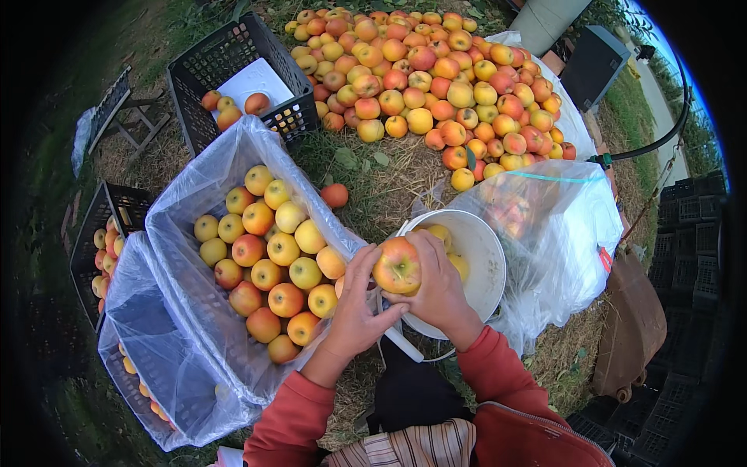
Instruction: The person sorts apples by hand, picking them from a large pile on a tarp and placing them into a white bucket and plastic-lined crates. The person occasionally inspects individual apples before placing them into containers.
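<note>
Between both my hands is a red-and-yellow apple (pixel 397 267), its stem end facing up. My right hand (pixel 435 280) grips it from the right side. My left hand (pixel 357 298) rests against its left side, fingers and thumb spread around it. Just under my right hand stands a white plastic bucket (pixel 489 262) with some yellow apples (pixel 458 265) in it; its handle (pixel 404 344) hangs at the near side. Left of my hands is a crate lined with clear plastic film (pixel 187 210), where several apples (pixel 283 249) lie in rows.
A large heap of apples (pixel 420 87) lies beyond the bucket. At the upper left stands a black plastic crate (pixel 233 46) with a white tray (pixel 257 82). Another film-lined crate (pixel 175 373) adjoins on the left. Clear plastic bags (pixel 560 245) lie at right, near a rusty metal piece (pixel 627 327).
</note>
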### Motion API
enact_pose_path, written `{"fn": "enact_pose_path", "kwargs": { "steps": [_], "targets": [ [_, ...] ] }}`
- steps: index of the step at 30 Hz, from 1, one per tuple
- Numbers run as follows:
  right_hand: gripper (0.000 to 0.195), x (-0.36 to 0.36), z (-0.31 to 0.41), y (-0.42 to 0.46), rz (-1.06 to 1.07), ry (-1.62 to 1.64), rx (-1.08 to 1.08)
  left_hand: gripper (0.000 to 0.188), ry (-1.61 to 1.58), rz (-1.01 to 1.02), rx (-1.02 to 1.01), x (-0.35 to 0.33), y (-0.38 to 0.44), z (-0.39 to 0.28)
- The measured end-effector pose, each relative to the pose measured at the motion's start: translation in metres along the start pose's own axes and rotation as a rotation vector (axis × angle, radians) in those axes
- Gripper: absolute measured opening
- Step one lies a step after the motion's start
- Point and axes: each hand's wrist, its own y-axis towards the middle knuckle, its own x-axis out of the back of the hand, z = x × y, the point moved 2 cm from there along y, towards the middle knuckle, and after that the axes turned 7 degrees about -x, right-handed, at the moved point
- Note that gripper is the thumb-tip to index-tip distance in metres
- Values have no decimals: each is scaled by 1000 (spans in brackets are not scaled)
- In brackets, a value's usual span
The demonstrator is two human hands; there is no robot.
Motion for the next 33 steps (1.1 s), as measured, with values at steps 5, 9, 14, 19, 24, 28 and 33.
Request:
{"fn": "enact_pose_path", "kwargs": {
  "steps": [5, 9, 14, 19, 24, 28, 33],
  "targets": [
    [90, -25, 37, 21, 51, 44, 182, 93, -701, -235, 184, 25, 0, 19],
    [88, -34, 72, 37, 233, 297, 155, 81, -1385, -317, 357, 104, -22, 46],
    [70, -80, 78, 38, 364, 130, 275, 94, -1570, -524, 224, 211, -48, 49],
    [58, -114, 72, 36, 404, -26, 322, 93, -1378, -672, 73, 313, -91, 69],
    [50, -108, 80, 39, 456, -170, 303, 77, -930, -1038, 6, 445, -131, 100],
    [43, -100, 62, 39, 470, -201, 274, 70, -431, -1321, 75, 558, -131, 121],
    [34, -125, 49, 39, 510, -219, 331, 98, 914, -1152, 452, 640, -126, 170]
  ]
}}
